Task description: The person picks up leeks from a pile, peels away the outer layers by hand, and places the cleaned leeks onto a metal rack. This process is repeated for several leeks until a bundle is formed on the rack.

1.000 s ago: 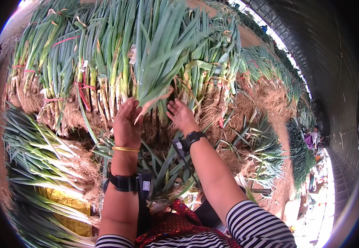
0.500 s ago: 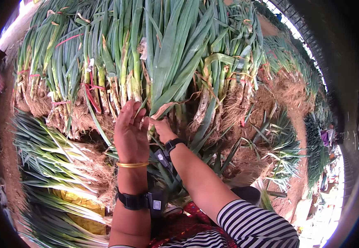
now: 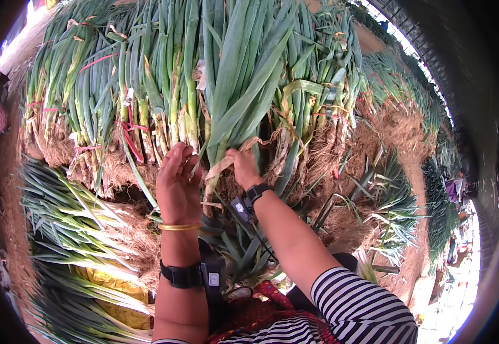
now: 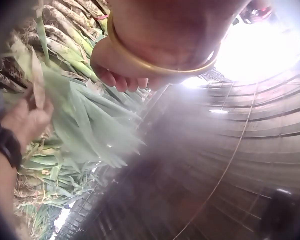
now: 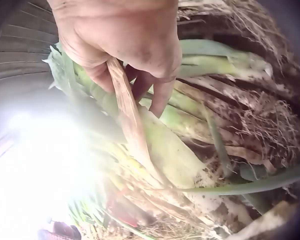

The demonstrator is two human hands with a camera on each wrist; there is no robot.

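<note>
No text, brand, number or sign can be read. A small pale label (image 3: 214, 279) stands on the dark box (image 3: 212, 267) strapped at the left wrist, with marks too small to make out. A similar pale patch (image 3: 239, 206) shows on the device (image 3: 243, 209) at the right wrist, also too small to read.

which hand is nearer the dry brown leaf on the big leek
Right. The right hand touches the dry brown leaf while gripping the leek; the left hand is to the leaf's left, apart from it.
</note>
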